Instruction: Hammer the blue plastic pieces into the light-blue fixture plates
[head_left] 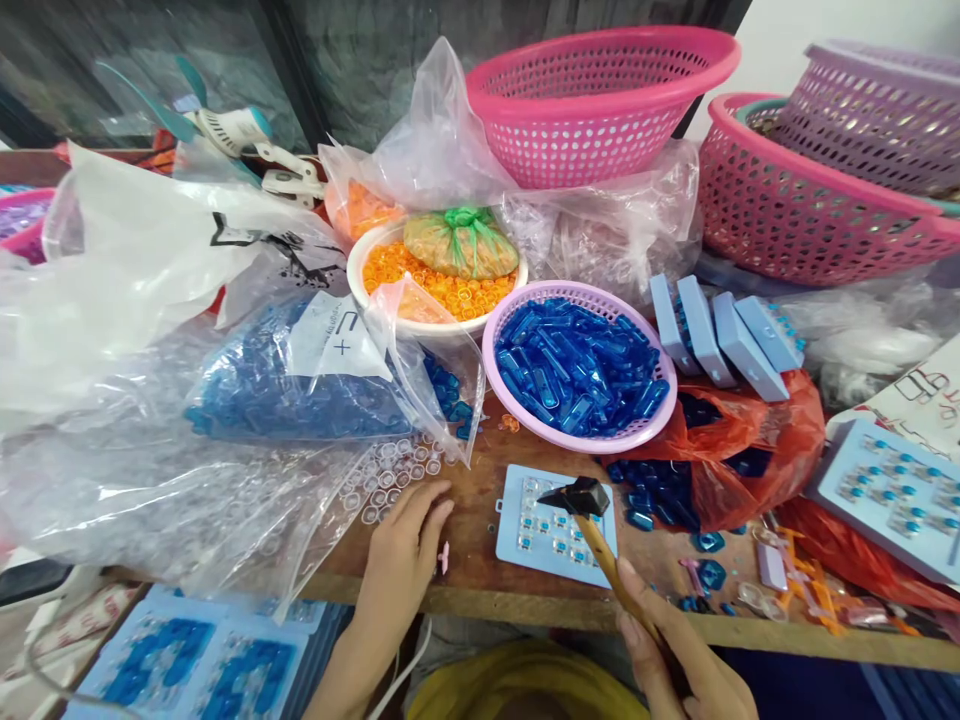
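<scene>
Yellow fabric (525, 685) fills the bottom edge, just below the front of a wooden bench (480, 600). The right hand (675, 650) grips a hammer (581, 497) by its wooden handle, fingers (630, 590) curled around it. The hammer's black head sits over the top edge of a light-blue plate (559, 530); whether they touch, I cannot tell. Small parts stand in rows on the plate, which lies near the bench's front edge.

The left hand (397, 570) rests on the bench, fingers (427, 510) slightly spread, just beside a small pink piece (444, 558). Only a strip of bare wood separates that hand from the plate. Clear rings (390, 470) and a plastic bag (300, 380) of blue pieces crowd in behind it.

Past the plate sits a purple basket (577, 370) of blue pieces. Loose blue pieces (652, 495) and a red bag (757, 450) close off the right side.
</scene>
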